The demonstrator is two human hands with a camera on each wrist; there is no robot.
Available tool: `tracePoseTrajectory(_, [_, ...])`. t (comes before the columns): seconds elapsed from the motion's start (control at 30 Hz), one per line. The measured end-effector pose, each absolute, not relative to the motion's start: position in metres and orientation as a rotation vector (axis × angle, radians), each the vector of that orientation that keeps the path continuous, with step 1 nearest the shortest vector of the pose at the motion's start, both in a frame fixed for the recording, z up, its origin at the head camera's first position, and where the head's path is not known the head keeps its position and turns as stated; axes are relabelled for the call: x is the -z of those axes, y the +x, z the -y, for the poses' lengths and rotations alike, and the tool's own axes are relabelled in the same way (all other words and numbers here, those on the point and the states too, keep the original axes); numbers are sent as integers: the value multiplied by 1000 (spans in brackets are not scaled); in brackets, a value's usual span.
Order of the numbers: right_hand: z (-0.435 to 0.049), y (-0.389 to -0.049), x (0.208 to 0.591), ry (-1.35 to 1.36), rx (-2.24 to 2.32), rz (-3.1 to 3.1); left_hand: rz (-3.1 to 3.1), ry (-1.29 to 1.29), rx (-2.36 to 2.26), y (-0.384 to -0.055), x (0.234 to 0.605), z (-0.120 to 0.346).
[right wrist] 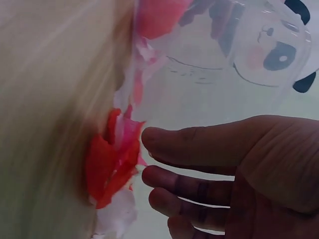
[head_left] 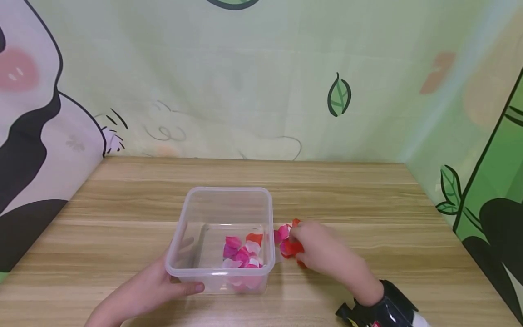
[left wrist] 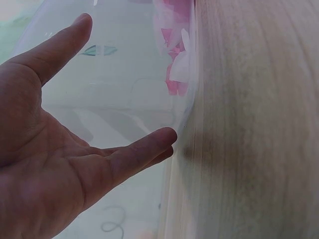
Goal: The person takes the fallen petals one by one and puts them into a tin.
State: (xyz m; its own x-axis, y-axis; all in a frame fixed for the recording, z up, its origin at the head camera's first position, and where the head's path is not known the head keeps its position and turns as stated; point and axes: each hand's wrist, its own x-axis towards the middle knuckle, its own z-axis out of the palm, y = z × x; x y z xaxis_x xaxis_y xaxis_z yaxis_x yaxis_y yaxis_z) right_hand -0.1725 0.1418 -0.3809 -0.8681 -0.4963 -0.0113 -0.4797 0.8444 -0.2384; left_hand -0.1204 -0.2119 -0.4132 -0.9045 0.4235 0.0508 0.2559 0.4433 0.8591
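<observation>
A clear plastic box [head_left: 220,272] stands on the wooden table, with pink, white and red artificial petals [head_left: 241,258] in its right half. My left hand [head_left: 157,288] spans the box's near left corner, thumb along the front wall. In the left wrist view that hand [left wrist: 55,164] has straight, spread fingers at the clear wall. Just right of the box lies a small heap of red and pink petals [head_left: 284,234]. Over it reaches my right hand [head_left: 323,247]. Its slightly bent fingertips [right wrist: 158,177] are right at the red petals [right wrist: 102,167], with none visibly between thumb and fingers.
A wood-grain tabletop [head_left: 347,190] surrounds the box. Behind it hangs a pale green printed backdrop [head_left: 261,91], with panda drawings at the sides. A black strap with a device [head_left: 386,306] sits on the right wrist.
</observation>
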Motion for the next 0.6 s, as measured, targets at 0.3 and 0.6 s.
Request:
tracePoseTrajectory(0.3, [-138, -171, 390, -841, 258, -3025, -2482, 579, -1484, -121, 414, 212])
tracePoseTrajectory(0.6, [-138, -175, 393, -773, 324, -3030, -2490, 609, -1485, -121, 415, 212])
